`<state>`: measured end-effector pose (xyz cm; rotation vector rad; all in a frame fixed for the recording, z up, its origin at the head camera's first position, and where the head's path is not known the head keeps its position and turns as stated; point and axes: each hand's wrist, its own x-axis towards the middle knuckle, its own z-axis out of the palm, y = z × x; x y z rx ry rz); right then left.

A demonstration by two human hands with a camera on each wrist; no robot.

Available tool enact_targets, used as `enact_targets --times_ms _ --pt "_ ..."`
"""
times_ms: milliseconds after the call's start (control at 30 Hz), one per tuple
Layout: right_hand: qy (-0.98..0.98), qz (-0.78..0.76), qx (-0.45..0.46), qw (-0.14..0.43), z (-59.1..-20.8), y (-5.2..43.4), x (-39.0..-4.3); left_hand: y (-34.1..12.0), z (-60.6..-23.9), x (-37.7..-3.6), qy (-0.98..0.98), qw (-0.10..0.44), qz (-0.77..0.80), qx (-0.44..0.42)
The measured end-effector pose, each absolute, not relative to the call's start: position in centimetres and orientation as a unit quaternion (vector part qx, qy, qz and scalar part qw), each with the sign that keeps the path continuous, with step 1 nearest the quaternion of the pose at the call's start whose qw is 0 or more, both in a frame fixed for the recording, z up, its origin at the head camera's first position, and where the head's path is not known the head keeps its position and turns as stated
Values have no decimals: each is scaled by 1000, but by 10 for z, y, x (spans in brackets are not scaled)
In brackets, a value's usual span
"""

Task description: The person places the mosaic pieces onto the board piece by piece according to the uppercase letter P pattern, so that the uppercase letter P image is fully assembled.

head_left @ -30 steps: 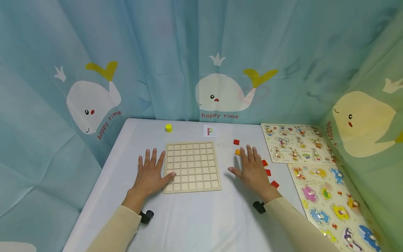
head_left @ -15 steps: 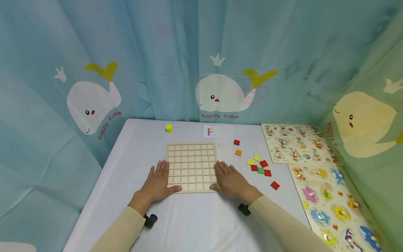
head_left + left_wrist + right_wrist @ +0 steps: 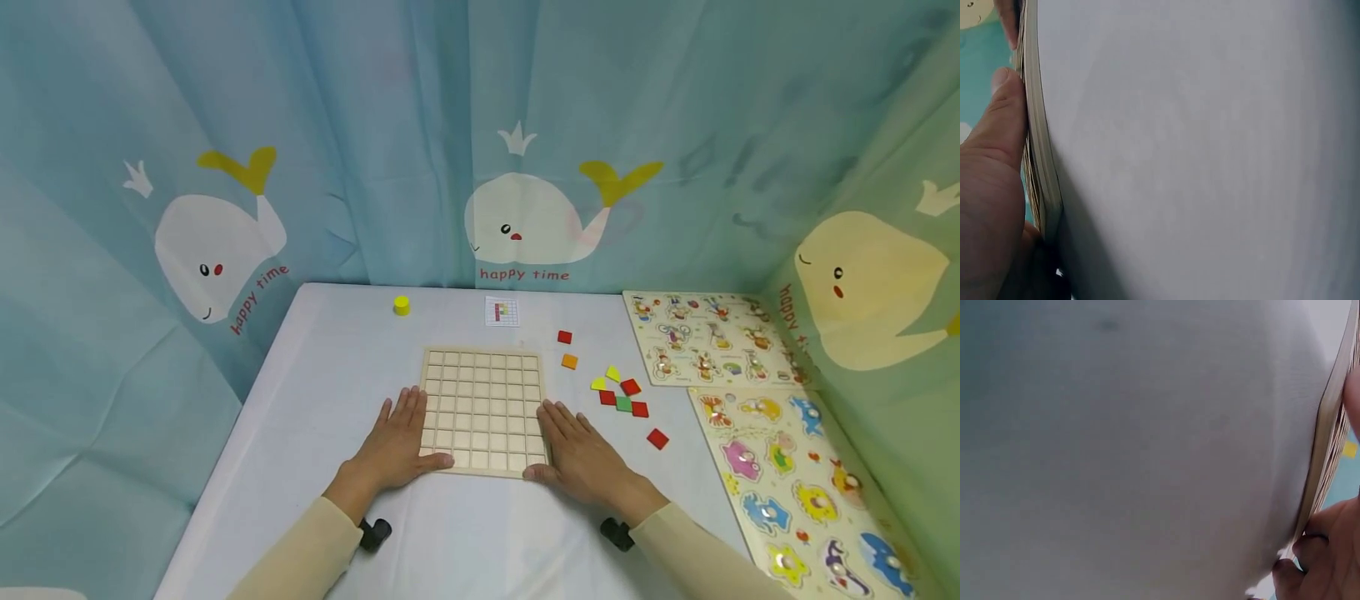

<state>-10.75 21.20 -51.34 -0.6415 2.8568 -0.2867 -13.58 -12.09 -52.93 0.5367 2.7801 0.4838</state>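
A square wooden grid board [image 3: 483, 408] lies flat on the white table [image 3: 330, 350]. My left hand [image 3: 393, 446] rests along its left side, fingers straight, with the thumb at the front left corner. Opposite it, my right hand [image 3: 585, 458] lies against the right side, fingers straight, its thumb near the front right corner. The left wrist view shows the left thumb [image 3: 1000, 119] on the edge of the board [image 3: 1035, 100]. From the right wrist, the board's edge [image 3: 1316, 469] and a few right-hand fingers [image 3: 1335, 544] appear.
Right of the board lie several red tiles [image 3: 657, 438], an orange tile [image 3: 570, 362], a green tile [image 3: 624, 403] and yellow pieces [image 3: 612, 373]. Picture puzzle boards [image 3: 765, 508] line the right edge. A yellow cylinder [image 3: 402, 306] and a pattern card [image 3: 502, 312] sit at the back.
Both hands first came in from beside the board to its two sides. Since then the board has slid right and slightly toward me, with the hands along it.
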Motion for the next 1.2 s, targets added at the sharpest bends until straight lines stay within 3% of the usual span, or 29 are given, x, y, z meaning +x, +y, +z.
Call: enact_targets --times_ms 467,1200 --pt "963 -113 -216 113 -512 217 -113 -154 -521 -165 930 184 197 249" --pt "961 -123 -212 124 -510 217 -116 -164 -531 -173 921 189 227 255"
